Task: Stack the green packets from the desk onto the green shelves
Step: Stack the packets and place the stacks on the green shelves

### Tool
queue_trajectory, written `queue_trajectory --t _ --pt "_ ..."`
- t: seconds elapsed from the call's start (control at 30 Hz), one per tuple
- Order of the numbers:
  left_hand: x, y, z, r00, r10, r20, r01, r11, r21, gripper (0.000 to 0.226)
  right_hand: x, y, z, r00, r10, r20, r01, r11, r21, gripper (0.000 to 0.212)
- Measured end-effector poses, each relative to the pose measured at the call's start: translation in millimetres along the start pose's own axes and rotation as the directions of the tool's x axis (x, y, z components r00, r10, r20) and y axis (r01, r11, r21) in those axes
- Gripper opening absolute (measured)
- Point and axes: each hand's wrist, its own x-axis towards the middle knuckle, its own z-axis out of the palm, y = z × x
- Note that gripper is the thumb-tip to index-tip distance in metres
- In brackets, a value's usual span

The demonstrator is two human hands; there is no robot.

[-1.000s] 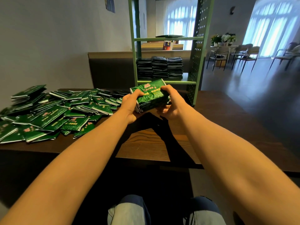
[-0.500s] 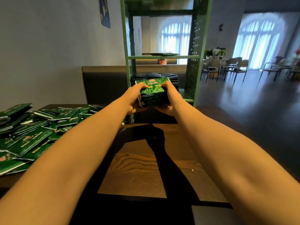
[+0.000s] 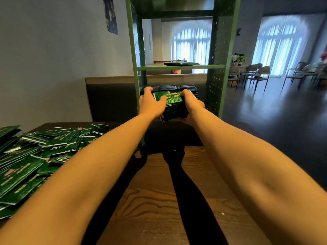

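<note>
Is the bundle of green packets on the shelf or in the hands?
Held: the left hand and right hand grip the bundle by its sides. Whether its bottom touches the green shelves cannot be told.

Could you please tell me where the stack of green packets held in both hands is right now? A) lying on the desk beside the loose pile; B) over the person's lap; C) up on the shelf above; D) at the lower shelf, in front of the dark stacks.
D: the left hand and right hand hold the stack of green packets at the green shelves' lower level, just before the dark stacks there.
</note>
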Motion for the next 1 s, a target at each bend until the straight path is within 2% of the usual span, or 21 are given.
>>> queue_trajectory --t 0.07,0.13,0.17,0.2,0.23,0.3,0.43,0.5,0.63,0.73,0.87,1.0 --pt "-2.3 -2.1 -1.5 0.953 0.297 -0.066 -0.270 0.925 0.266 0.053 4.3 -3.8 2.0 1.000 -0.009 -0.018 0.008 1.000 -0.021 0.068" --pt "-4.5 -5.1 -1.3 0.830 0.557 0.001 -0.473 0.703 0.531 0.055 5.8 -7.4 5.0 1.000 -0.004 -0.022 0.003 0.998 -0.058 0.067" --pt "-4.6 -6.8 -0.2 0.773 0.630 0.073 -0.527 0.575 0.626 0.057 6.8 -8.2 7.0 1.000 -0.002 -0.016 0.000 0.997 -0.078 0.065" --pt "-4.5 -8.1 1.2 0.746 0.650 0.149 -0.551 0.475 0.687 0.060 8.3 -8.4 9.5 1.000 0.001 -0.004 -0.001 0.995 -0.097 0.064" --pt "-4.3 -9.3 3.0 0.742 0.637 0.208 -0.555 0.411 0.723 0.064 9.1 -7.9 12.0 1.000 0.004 0.011 -0.003 0.993 -0.116 0.065" --pt "-2.4 -12.7 6.2 0.766 0.584 0.268 -0.534 0.346 0.771 0.075 10.6 -6.5 15.7 1.000 0.007 0.030 -0.002 0.988 -0.155 0.069" --pt "1.3 -19.2 6.6 0.777 0.553 0.301 -0.493 0.236 0.837 0.086 18.3 -5.8 18.7 0.997 -0.009 0.073 0.028 0.965 -0.262 0.075" --pt "2.7 -19.6 6.8 0.787 0.542 0.295 -0.474 0.223 0.852 0.086 23.9 -6.9 20.2 0.995 -0.005 0.099 0.037 0.943 -0.331 0.078" --pt "4.8 -20.5 6.2 0.793 0.524 0.312 -0.467 0.194 0.863 0.087 14.9 -12.3 15.4 0.990 -0.019 0.137 0.082 0.878 -0.472 0.069" --pt "8.2 -23.5 4.1 0.781 0.519 0.347 -0.478 0.139 0.868 0.092 15.4 -14.3 8.6 0.988 -0.051 0.149 0.128 0.807 -0.576 0.077" --pt "12.3 -26.1 -1.9 0.789 0.497 0.361 -0.460 0.088 0.883 0.101 12.2 -13.6 9.2 0.974 -0.066 0.218 0.182 0.800 -0.572 0.081" --pt "16.7 -32.0 -6.5 0.802 0.479 0.356 -0.437 0.065 0.897 0.100 13.1 -7.3 20.3 0.956 -0.118 0.270 0.262 0.756 -0.599 0.092"
